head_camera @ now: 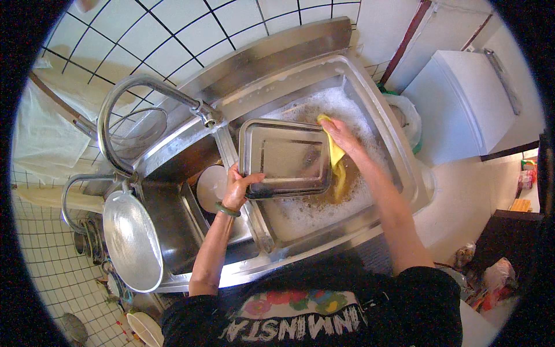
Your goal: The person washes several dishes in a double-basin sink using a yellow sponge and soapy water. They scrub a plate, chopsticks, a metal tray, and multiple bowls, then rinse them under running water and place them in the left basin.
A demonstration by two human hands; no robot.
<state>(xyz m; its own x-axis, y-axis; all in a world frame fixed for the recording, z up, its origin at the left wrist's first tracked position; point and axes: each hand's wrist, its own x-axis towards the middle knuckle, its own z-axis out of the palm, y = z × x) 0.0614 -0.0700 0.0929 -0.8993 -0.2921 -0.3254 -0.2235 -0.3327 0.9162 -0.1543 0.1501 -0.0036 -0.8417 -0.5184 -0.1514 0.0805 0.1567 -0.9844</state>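
Note:
My left hand [240, 186] grips the near left corner of a rectangular stainless steel tray [286, 158], thumb over its rim. My right hand [339, 134] holds a yellow cloth [336, 152] against the tray's right edge; the cloth's lower end hangs down to the water. Both hands are above the right basin of a steel double sink [390, 130], which holds brownish, soapy water [299, 217]. In the left basin a white bowl [211, 188] sits in a metal container, partly hidden by my left hand and the tray.
A curved chrome faucet [147, 82] reaches over the sink from the left. A large metal pan [132, 240] rests at the left rim. Behind the sink rises a tiled wall [182, 26]. A lined bin [405, 117] and a white appliance [459, 104] stand to the right.

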